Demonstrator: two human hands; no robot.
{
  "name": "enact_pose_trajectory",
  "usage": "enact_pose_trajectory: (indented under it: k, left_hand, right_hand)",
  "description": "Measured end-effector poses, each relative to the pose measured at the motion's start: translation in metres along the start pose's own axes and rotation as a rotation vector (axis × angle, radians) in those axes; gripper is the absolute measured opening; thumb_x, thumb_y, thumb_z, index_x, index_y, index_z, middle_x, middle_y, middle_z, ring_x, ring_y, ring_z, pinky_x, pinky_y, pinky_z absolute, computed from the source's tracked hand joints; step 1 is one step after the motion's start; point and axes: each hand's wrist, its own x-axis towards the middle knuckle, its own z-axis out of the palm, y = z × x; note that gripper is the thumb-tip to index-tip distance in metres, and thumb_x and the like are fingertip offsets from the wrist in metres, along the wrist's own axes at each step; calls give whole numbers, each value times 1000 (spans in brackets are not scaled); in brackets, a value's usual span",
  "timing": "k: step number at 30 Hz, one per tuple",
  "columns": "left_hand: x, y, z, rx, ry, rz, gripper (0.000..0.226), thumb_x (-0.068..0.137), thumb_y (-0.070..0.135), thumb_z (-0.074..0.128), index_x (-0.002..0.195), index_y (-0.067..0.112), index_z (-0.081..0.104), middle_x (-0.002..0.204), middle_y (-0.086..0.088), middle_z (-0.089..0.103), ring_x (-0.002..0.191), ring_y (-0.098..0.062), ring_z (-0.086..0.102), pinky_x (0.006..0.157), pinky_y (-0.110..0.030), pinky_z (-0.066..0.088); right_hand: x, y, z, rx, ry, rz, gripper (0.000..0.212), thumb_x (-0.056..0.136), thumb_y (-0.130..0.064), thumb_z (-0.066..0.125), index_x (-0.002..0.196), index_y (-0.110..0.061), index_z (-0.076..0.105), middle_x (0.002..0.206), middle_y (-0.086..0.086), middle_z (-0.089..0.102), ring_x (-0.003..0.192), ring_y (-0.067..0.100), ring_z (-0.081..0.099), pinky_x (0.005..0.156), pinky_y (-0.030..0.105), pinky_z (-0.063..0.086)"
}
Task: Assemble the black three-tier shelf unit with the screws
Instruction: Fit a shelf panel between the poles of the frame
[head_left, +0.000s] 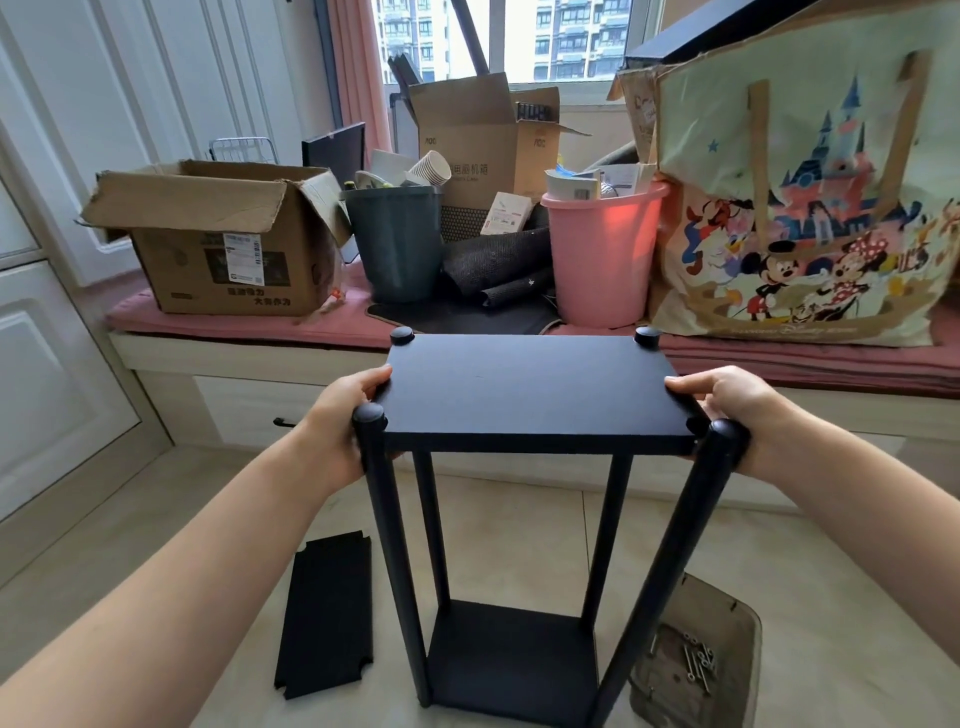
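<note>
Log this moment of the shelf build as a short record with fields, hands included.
shelf unit: upright on the floor, top board and bottom board fitted on four poles
left hand: grips the top board's left edge
right hand: grips the top board's right edge
spare board: flat on the floor, left of the unit
screws: in a tray on the floor, right of the unit

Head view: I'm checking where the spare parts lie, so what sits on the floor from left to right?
Loose black shelf panel → standing shelf unit's bottom panel → tray holding the screws.
</note>
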Motion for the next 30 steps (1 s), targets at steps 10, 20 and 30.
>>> enact_pose_trajectory:
  k: [10,20,30]
  left_hand:
    - [5,-3,-2,13,32,21,23,96,34,58,100,13,66,65,-1,73,54,-17,71,46,-23,53]
    - [9,-18,-6,-67,-13,47,23,97,34,57,96,13,68,66,1,71,52,-14,69,44,-18,50]
    - [13,-27,-8,-54,-24,105,25,95,37,57,94,15,69,71,1,73,57,-13,70,55,-25,49]
  right_hand:
    - [0,4,2,-10,7,44,18,97,-18,49,93,-5,61,66,5,71,47,18,67,58,33,50]
    - [5,12,2,-54,55,28,21,98,-24,51,85,-9,59,55,0,67,43,14,63,58,31,47]
    - [7,29,6,79,70,32,24,99,-25,49,84,-9,58,55,1,66,48,17,63,57,28,46]
